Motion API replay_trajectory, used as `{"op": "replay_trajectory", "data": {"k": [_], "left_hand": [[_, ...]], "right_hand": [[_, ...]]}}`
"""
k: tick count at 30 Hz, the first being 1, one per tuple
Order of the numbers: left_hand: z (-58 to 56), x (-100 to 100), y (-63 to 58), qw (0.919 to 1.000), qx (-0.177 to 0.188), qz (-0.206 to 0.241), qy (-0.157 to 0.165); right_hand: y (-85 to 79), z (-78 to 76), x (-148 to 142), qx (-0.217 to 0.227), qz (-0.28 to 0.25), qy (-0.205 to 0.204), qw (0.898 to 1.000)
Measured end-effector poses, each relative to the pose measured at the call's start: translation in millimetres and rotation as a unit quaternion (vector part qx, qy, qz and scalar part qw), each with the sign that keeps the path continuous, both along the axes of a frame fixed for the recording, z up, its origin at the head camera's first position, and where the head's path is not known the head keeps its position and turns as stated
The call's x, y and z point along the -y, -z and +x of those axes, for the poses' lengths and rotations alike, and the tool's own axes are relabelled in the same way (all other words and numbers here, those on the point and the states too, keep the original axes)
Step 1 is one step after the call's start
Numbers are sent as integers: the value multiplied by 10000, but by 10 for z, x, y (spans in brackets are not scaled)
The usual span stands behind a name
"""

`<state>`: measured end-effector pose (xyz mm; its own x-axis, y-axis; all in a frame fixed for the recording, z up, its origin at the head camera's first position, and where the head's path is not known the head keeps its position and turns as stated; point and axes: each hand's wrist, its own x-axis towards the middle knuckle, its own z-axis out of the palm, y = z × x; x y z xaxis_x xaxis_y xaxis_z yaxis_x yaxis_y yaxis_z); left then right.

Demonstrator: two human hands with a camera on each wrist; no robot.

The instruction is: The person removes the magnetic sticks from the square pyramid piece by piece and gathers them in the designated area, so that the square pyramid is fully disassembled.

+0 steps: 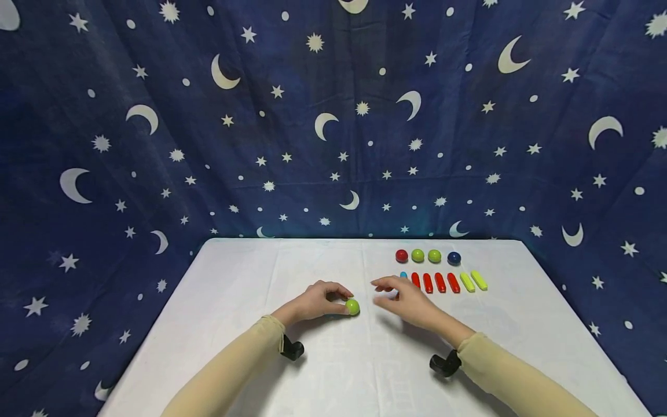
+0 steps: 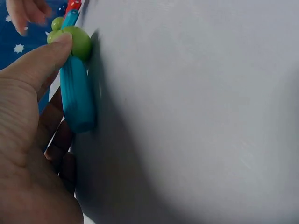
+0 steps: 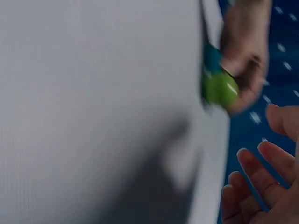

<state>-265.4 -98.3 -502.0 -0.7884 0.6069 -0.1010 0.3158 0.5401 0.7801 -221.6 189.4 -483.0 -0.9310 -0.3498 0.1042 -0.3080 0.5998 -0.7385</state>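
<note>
My left hand (image 1: 318,301) pinches a shiny green ball (image 1: 352,307) near the middle of the white table. A ribbed teal stick (image 2: 78,93) meets the ball on the palm side in the left wrist view; whether the two are joined, I cannot tell. Most of that stick is hidden by the hand in the head view. To the right, my right hand (image 1: 411,304) hovers over the table, thumb and fingers apart, holding nothing. The right wrist view shows its fingers (image 3: 261,177) loosely spread, away from the ball.
Behind my right hand lies a row of several red sticks (image 1: 440,282), two yellow sticks (image 1: 479,281) and a partly hidden blue stick (image 1: 403,275). Farther back sit a red ball (image 1: 401,256), two green balls (image 1: 417,255) and a dark blue ball (image 1: 454,258). A starry curtain (image 1: 292,191) hangs behind the table.
</note>
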Motion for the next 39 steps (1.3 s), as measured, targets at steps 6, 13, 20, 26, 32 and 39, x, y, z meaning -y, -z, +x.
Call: {"op": "replay_trajectory", "data": {"k": [6, 13, 20, 26, 32, 39], "left_hand": [[9, 128, 7, 10000, -63, 21, 45], [-11, 216, 11, 9998, -72, -131, 131], [-20, 206, -15, 9995, -47, -285, 130], [-19, 198, -8, 9996, 78, -268, 58], [-10, 198, -11, 9996, 171, -224, -18], [-20, 185, -8, 9995, 23, -318, 71]], "right_hand": [[251, -87, 357, 495, 120, -498, 9975], [289, -171, 456, 688, -158, -691, 9951], [294, -156, 478, 665, -4, -498, 9965], [308, -150, 475, 683, -39, -434, 9967], [316, -159, 481, 692, -195, -535, 9960], [307, -167, 469, 787, -401, -688, 9937]]}}
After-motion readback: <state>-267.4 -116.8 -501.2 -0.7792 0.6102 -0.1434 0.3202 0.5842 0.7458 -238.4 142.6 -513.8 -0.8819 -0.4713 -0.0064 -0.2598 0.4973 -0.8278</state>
